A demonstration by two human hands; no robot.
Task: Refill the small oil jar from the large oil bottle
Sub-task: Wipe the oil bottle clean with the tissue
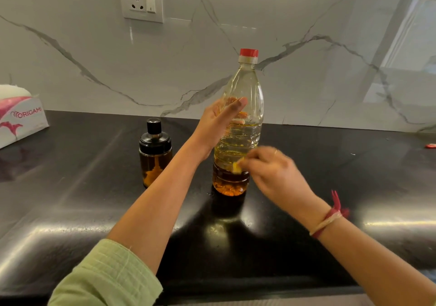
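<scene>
The large oil bottle (240,126) stands upright on the black counter (94,211), clear plastic with a red cap (249,53) on, roughly half full of yellow oil. My left hand (219,122) grips its middle, thumb in front and fingers showing through the plastic behind. My right hand (271,173) is blurred beside the bottle's lower part, fingers curled, pinching what looks like a small yellow scrap (236,167). The small oil jar (154,155), amber glass with a black lid, stands to the left of the bottle, apart from both hands.
A tissue box (21,119) sits at the far left of the counter. A small red item (430,145) lies at the far right. A wall socket (141,1) is on the marble backsplash.
</scene>
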